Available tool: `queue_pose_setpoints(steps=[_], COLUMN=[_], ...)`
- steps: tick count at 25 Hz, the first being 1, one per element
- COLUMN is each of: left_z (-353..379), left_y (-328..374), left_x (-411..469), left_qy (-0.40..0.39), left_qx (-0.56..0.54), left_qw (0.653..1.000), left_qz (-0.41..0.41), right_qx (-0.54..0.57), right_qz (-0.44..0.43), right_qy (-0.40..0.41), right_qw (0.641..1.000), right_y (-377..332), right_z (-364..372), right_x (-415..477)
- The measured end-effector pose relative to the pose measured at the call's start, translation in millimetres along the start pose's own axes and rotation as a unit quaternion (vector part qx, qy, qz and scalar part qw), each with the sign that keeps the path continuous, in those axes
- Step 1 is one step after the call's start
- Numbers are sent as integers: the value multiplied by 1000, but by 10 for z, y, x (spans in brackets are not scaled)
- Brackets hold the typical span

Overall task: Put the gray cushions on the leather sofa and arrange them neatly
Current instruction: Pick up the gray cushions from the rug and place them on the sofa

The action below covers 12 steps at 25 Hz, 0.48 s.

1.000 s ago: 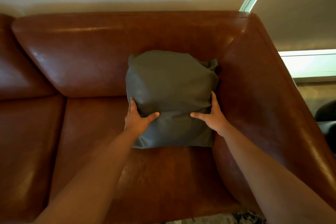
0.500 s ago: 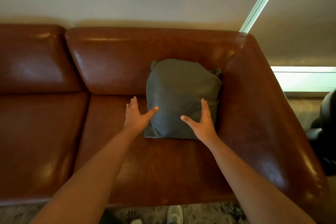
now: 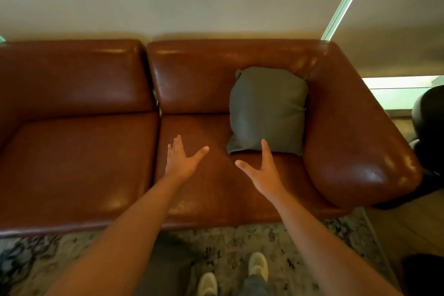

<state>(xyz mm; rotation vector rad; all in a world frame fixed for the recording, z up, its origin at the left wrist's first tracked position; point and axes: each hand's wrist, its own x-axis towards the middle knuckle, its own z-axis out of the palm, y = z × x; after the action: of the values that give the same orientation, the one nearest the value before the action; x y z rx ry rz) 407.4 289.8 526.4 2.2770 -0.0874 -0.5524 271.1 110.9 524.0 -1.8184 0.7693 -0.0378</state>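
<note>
Standing before a brown leather sofa, the person looks down at it with both bare arms stretched forward. At the left is the sofa's left seat, shiny, with nothing lying on it, and its own back cushion behind. A seam runs between this seat and the right seat.

Over the right seat, near that seam, hovers the left hand. It is spread wide, the thumb pointing to the right, and it holds nothing. A little more to the right is the right hand, also spread wide and empty, the thumb pointing left. Its longest finger reaches in the view to the near edge of the gray cushion, but I cannot tell if it really touches it.

The gray cushion stands in the far right corner of the sofa, leaning on the backrest and pressed against the right armrest. Its lower edge rests on the seat.

Near the bottom, a patterned rug lies in front of the sofa, with two light shoes on it. At the far right edge a dark rounded object is partly seen.
</note>
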Motion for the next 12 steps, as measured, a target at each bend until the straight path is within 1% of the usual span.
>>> queue_pose_setpoints(steps=[2, 8, 12], left_z=[-157, -436, -656], left_y=[-213, -1055, -1549], left_x=[-226, -1110, -1629], left_qy=[-7, -6, -4], left_qx=[-3, -17, -1], left_qw=[1000, 999, 999], left_qz=[-8, -38, -47], right_qx=[-1, -21, -6], right_qz=[14, 13, 32], right_qy=[-10, -63, -94], right_qw=[1000, 998, 995], right_y=[-12, 158, 349], right_z=[154, 707, 1082], right_x=[-272, -1275, -1927])
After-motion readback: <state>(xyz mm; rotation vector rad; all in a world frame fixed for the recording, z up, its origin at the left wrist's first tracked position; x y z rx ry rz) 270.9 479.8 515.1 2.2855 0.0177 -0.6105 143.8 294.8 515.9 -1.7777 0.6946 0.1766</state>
